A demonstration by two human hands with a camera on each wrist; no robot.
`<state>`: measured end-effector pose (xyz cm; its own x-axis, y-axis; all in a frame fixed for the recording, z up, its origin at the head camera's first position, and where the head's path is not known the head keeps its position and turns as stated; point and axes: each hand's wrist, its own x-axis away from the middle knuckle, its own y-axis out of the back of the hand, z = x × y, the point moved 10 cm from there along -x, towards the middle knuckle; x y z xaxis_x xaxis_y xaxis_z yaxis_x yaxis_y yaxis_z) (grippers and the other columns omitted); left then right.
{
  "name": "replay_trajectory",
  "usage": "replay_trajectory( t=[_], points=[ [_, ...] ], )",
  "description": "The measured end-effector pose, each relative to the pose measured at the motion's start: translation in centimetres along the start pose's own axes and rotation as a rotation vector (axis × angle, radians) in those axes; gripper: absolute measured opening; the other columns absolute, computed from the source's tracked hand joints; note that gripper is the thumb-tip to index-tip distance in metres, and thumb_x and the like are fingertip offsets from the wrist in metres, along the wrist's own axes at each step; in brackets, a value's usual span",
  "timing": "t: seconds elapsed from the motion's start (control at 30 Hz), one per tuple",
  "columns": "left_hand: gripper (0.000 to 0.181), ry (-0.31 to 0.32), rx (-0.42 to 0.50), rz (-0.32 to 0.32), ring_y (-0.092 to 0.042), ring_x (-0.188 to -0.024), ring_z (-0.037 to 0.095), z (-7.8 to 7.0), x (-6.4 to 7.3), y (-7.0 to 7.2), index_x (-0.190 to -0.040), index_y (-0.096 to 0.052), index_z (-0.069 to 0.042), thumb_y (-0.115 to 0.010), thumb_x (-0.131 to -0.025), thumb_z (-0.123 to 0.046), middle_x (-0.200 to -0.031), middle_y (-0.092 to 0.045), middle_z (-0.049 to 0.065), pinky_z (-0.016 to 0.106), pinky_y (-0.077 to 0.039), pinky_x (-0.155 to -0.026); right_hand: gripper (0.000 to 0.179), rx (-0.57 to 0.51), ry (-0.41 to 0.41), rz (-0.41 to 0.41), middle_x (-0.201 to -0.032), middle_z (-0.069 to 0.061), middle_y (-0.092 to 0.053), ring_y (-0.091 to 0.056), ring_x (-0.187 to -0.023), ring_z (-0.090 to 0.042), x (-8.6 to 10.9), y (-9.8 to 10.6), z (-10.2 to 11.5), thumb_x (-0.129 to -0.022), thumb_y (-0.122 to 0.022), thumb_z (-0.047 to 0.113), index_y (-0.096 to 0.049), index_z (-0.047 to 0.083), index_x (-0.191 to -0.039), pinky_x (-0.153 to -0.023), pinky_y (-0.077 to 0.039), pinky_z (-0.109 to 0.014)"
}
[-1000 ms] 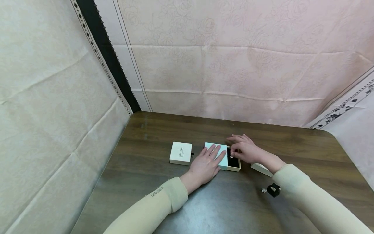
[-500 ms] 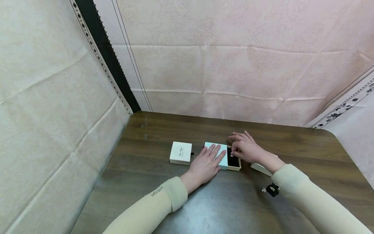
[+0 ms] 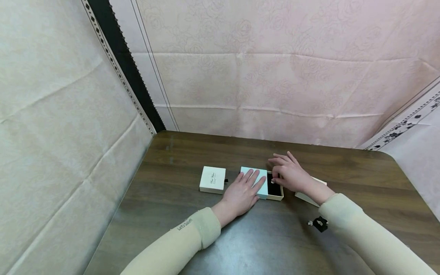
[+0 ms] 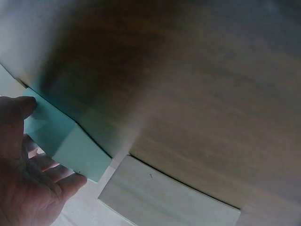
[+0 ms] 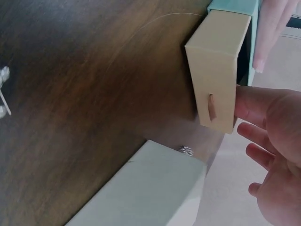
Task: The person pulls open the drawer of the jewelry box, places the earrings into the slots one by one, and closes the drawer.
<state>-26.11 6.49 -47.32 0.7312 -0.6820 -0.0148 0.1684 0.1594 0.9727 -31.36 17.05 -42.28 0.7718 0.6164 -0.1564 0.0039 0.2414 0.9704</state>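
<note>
A light blue sliding box [image 3: 255, 179] lies on the wooden table, its black-lined cream tray [image 3: 275, 191] partly drawn out to the right. My left hand [image 3: 240, 194] rests on the blue sleeve with fingers spread over the top; the left wrist view shows the thumb [image 4: 27, 106] on its near side. At the tray's upper part, my right hand [image 3: 290, 175] pinches a tiny shiny piece [image 3: 272, 181] like an earring between thumb and index finger, the other fingers raised. In the right wrist view, those pinching fingertips are hidden behind the tray wall.
A white box [image 3: 212, 178] with script lettering and a dark tab stands left of the blue one. Another pale box [image 5: 155, 188] lies under my right wrist. Nearer me sit a small black item [image 3: 320, 224] and a silvery piece [image 3: 310, 223]. Fabric walls border the table.
My right hand has shifted very slightly away from me and its raised fingers have lifted a bit more. The left hand and the boxes stay in place.
</note>
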Motion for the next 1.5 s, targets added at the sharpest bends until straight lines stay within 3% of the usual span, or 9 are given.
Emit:
replay_trajectory(
  t=[0.3,0.5,0.83,1.1,1.5],
  points=[
    [0.066,-0.002,-0.009,-0.032,-0.035,-0.159,0.023,0.0,-0.1,0.3,-0.17,-0.032,-0.024,-0.05,-0.113,-0.05,-0.173,-0.035,0.006,0.039,-0.034,-0.126,0.014,-0.021,-0.021,-0.052,-0.144,-0.027,-0.063,-0.044,-0.146,-0.051,0.2,3.0,-1.2,-0.091,-0.084,0.009,-0.075,0.016,-0.083,-0.121,-0.018,-0.079],
    [0.065,0.002,-0.014,-0.04,-0.035,-0.159,0.023,0.0,-0.1,0.4,-0.17,-0.032,-0.024,-0.05,-0.113,-0.049,-0.173,-0.035,0.006,0.039,-0.034,-0.127,0.013,0.016,-0.059,-0.045,-0.144,-0.028,-0.062,-0.043,-0.146,-0.052,0.9,4.1,-2.8,-0.09,-0.085,0.008,-0.076,0.016,-0.085,-0.12,-0.018,-0.079],
    [0.065,0.008,-0.028,-0.032,-0.035,-0.159,0.022,0.1,0.1,0.6,-0.17,-0.033,-0.025,-0.051,-0.112,-0.049,-0.173,-0.036,0.005,0.038,-0.035,-0.126,0.016,0.083,-0.077,0.01,-0.139,-0.028,-0.065,-0.047,-0.142,-0.054,2.0,2.2,-4.6,-0.085,-0.087,0.008,-0.075,0.017,-0.081,-0.117,-0.021,-0.08],
    [0.065,0.008,-0.018,-0.027,-0.035,-0.159,0.022,0.1,0.2,0.5,-0.17,-0.033,-0.025,-0.051,-0.112,-0.048,-0.173,-0.036,0.005,0.038,-0.036,-0.126,0.018,0.092,-0.09,0.062,-0.139,-0.026,-0.066,-0.046,-0.144,-0.051,2.2,0.5,-4.7,-0.087,-0.086,0.008,-0.074,0.018,-0.079,-0.119,-0.018,-0.08],
    [0.065,0.009,-0.003,-0.022,-0.035,-0.159,0.022,0.0,0.2,0.4,-0.17,-0.032,-0.024,-0.051,-0.113,-0.048,-0.173,-0.035,0.006,0.039,-0.035,-0.126,0.023,0.151,-0.074,0.043,-0.136,-0.022,-0.069,-0.05,-0.142,-0.048,1.8,-0.5,-4.6,-0.086,-0.088,0.007,-0.07,0.017,-0.075,-0.12,-0.021,-0.078]
  ],
)
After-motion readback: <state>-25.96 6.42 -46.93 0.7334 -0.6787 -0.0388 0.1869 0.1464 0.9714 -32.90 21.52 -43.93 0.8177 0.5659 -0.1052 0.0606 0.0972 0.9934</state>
